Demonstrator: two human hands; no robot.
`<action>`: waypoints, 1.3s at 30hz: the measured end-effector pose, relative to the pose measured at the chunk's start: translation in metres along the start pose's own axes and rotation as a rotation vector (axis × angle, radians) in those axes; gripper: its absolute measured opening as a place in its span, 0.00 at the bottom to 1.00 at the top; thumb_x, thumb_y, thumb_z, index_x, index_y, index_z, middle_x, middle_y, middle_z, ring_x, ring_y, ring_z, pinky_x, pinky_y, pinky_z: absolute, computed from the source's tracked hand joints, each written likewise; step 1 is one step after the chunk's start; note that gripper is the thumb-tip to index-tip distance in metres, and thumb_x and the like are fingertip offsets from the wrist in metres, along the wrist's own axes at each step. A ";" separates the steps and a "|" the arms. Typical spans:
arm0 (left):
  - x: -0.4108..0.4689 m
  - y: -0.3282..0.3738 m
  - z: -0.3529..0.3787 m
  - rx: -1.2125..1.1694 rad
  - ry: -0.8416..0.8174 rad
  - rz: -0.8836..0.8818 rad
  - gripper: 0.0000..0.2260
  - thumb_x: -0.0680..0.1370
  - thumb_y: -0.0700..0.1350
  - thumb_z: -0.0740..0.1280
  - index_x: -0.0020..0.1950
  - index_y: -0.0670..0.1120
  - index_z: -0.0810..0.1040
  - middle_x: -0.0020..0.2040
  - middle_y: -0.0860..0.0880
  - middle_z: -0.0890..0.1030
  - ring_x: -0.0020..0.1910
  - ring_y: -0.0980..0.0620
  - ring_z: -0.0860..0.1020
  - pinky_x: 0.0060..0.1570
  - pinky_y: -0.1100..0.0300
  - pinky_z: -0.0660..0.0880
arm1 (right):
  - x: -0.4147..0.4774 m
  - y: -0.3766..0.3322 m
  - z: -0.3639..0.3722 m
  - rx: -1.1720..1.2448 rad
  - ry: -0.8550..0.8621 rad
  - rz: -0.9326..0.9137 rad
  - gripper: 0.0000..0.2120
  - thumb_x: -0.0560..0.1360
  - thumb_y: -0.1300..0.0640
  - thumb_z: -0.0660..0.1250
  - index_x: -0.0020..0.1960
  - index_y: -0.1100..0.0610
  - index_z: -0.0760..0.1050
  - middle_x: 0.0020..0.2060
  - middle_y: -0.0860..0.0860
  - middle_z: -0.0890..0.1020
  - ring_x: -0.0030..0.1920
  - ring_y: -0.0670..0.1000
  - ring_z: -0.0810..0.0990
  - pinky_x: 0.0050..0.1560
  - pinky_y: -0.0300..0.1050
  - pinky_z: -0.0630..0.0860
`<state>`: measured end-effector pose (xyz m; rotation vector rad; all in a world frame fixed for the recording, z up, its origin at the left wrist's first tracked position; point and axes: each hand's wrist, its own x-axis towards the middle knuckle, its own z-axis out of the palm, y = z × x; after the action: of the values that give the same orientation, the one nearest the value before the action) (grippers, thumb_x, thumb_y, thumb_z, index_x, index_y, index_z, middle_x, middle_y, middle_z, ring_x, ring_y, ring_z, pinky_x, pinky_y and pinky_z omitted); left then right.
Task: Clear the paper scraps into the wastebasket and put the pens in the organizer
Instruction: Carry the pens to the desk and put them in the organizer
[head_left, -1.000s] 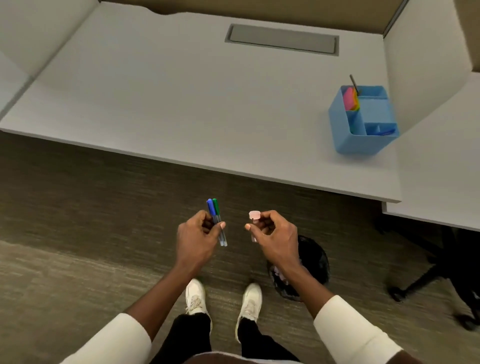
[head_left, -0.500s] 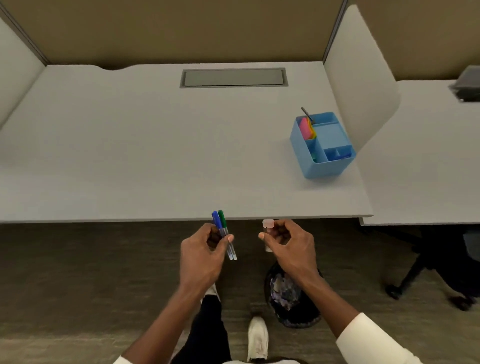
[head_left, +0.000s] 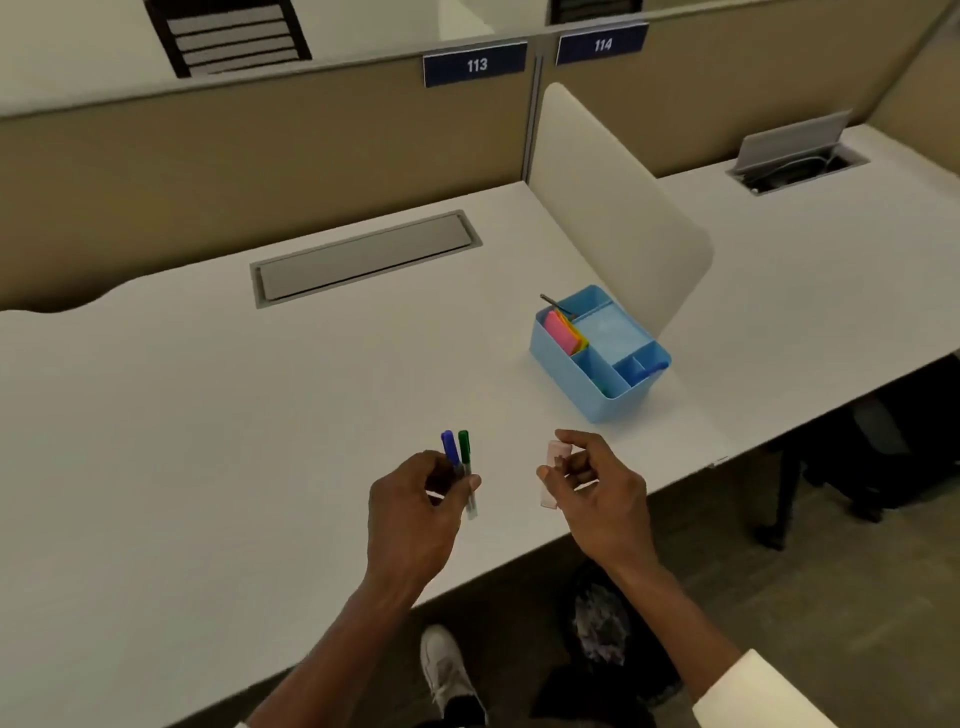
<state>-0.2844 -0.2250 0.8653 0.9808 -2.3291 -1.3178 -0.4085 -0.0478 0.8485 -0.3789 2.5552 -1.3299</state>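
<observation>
My left hand (head_left: 413, 512) is closed on two pens side by side, a blue-capped pen (head_left: 450, 448) and a green-capped pen (head_left: 464, 447), caps pointing away from me. My right hand (head_left: 597, 488) pinches a pale pink pen (head_left: 554, 470) held upright. Both hands hover over the white desk (head_left: 208, 441) near its front edge. The blue organizer (head_left: 576, 379) stands on the desk beyond my right hand, with coloured sticky notes, a thin dark stick and a blue item in its compartments. The black wastebasket (head_left: 602, 623), paper scraps inside, sits on the floor under my right forearm.
A white divider panel (head_left: 613, 208) rises just behind the organizer. A grey cable hatch (head_left: 363, 257) is set into the desk's back. The neighbouring desk on the right has an open cable hatch (head_left: 795, 156). A dark chair base (head_left: 852, 483) stands below it.
The view has tilted up and moved closer to the desk. Both hands, holding the same pens, have moved forward from over the floor to over the desk's front edge.
</observation>
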 end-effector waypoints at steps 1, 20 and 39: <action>0.010 0.003 -0.002 0.007 -0.016 0.021 0.08 0.75 0.52 0.78 0.43 0.59 0.79 0.38 0.63 0.82 0.45 0.65 0.81 0.37 0.74 0.75 | 0.002 -0.004 0.001 0.001 0.022 0.018 0.23 0.75 0.46 0.77 0.68 0.43 0.75 0.50 0.42 0.82 0.45 0.43 0.84 0.59 0.49 0.85; 0.140 0.110 0.092 0.026 -0.156 0.189 0.08 0.75 0.57 0.77 0.46 0.57 0.81 0.37 0.66 0.78 0.38 0.60 0.79 0.32 0.73 0.68 | 0.161 0.008 -0.095 -0.022 0.437 -0.073 0.15 0.75 0.51 0.78 0.59 0.52 0.80 0.46 0.49 0.89 0.48 0.48 0.89 0.50 0.42 0.85; 0.182 0.125 0.241 0.251 -0.302 0.233 0.10 0.77 0.60 0.73 0.53 0.56 0.82 0.45 0.62 0.80 0.35 0.59 0.77 0.34 0.69 0.71 | 0.265 0.089 -0.138 -0.173 -0.015 -0.167 0.13 0.73 0.52 0.80 0.55 0.49 0.83 0.45 0.41 0.86 0.45 0.47 0.86 0.45 0.51 0.86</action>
<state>-0.6006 -0.1516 0.8260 0.5791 -2.7899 -1.1689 -0.7123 0.0179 0.8291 -0.6455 2.6839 -1.1546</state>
